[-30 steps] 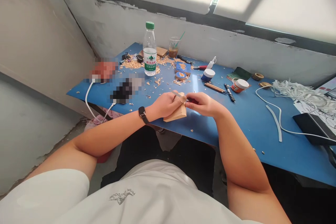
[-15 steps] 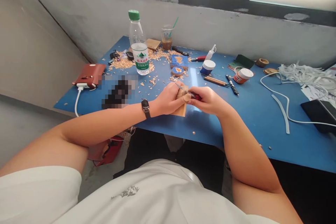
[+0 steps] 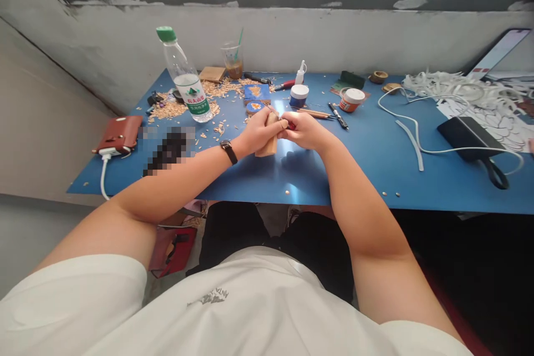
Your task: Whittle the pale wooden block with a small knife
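My left hand (image 3: 259,132) is closed round a pale wooden block (image 3: 267,148), whose lower end sticks out below the palm. Pressed close beside it, my right hand (image 3: 306,129) grips a carving knife (image 3: 291,125) by its dark and red handle. The thin blade lies against the upper part of the wood, partly hidden by the fingers. My left thumb reaches across to the knife. Both hands are held above the front half of the blue table (image 3: 233,181). Just behind them lie a blue-painted square block (image 3: 256,92) and a small round blue piece (image 3: 254,107).
A water bottle (image 3: 192,94) and wood shavings (image 3: 164,110) are at the left, near a brown leather case (image 3: 119,132). Paint jars (image 3: 299,96), a pen (image 3: 337,115) and wooden-handled tools (image 3: 312,114) lie behind my right hand. White cable (image 3: 417,122) runs across the right side.
The camera view has swung to the right, so the table's things appear further left. The wooden block is tilted differently in my left hand. My right hand still holds the knife against it.
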{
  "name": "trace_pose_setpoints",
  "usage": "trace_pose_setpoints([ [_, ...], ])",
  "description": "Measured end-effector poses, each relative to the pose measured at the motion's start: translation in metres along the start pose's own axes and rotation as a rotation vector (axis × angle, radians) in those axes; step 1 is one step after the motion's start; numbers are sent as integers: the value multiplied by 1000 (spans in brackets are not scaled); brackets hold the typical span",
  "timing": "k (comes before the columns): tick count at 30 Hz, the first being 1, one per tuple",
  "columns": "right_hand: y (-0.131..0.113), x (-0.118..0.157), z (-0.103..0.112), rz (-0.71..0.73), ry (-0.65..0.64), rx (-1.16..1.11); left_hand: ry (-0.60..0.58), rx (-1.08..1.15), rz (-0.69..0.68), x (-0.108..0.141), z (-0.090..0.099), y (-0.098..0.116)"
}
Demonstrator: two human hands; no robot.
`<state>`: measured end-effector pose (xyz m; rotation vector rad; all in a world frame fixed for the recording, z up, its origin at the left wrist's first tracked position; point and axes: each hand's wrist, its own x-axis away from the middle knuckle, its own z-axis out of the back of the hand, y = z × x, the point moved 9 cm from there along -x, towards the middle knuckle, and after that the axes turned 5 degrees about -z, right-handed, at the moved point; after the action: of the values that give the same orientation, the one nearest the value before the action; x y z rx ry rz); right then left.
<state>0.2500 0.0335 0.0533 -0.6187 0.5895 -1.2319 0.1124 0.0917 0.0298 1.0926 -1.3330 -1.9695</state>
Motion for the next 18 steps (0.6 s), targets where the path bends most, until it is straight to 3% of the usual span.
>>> trace_pose_setpoints([
  [3, -6, -3, 6, -35, 1, 46, 5, 72, -5, -10, -1, -7],
  [7, -22, -10, 9, 1, -52, 132, -17, 180, -76, -12, 4, 1],
  [13, -41, -27, 1, 205, -148, 176, -44, 189, -5, 4, 16, 7],
  [18, -49, -37, -2, 222, -233, 248, -129, 181, 89, 14, 18, 13],
])
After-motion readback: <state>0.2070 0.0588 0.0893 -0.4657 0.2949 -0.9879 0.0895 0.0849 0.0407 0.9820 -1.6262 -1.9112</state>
